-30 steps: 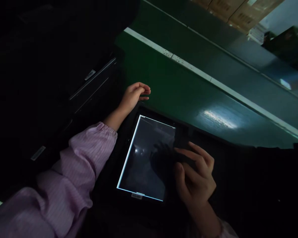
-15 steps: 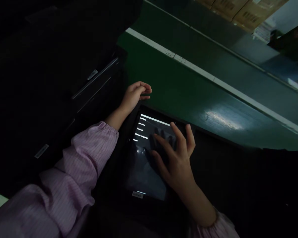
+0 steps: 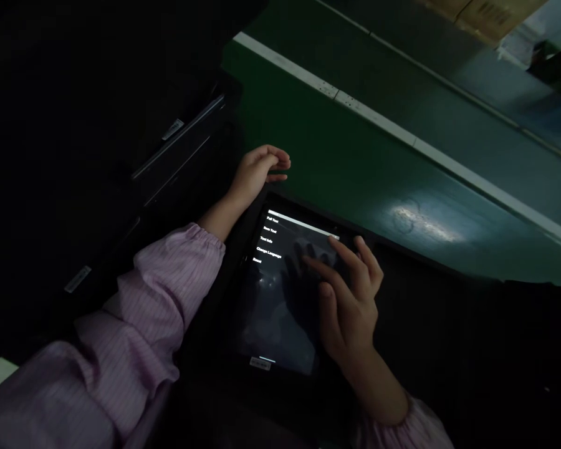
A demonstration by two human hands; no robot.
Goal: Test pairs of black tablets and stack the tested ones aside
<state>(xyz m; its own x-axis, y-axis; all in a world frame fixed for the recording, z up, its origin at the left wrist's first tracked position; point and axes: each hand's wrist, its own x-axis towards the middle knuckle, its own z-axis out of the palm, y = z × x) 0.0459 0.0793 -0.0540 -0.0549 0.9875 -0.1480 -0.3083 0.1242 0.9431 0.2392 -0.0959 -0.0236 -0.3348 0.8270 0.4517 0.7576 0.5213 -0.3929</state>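
A tablet (image 3: pixel 271 312) with a dark lit screen lies below me, showing a short menu in white text with lines such as "Item Test" and "Change Language". A small white label sits at its near edge. Over the right side of the screen hovers my right hand (image 3: pixel 353 299), its fingers apart and holding nothing; I cannot tell whether a fingertip touches the glass. Past the tablet's far left corner is my left hand (image 3: pixel 259 171), fingers loosely curved and apart, with nothing visible in it. Pinkish striped sleeves cover both forearms.
Dark flat devices with white labels (image 3: pixel 172 129) lie at the left. Beyond the tablet runs a green surface (image 3: pixel 308 149) crossed by a pale strip (image 3: pixel 378 128). Cardboard boxes (image 3: pixel 490 19) stand at the far upper right. Deep shadow hides much of the right side.
My right hand has shifted slightly right over the screen, and its thumb has drawn back from the middle of it. My left hand stays nearly still. The menu looks the same.
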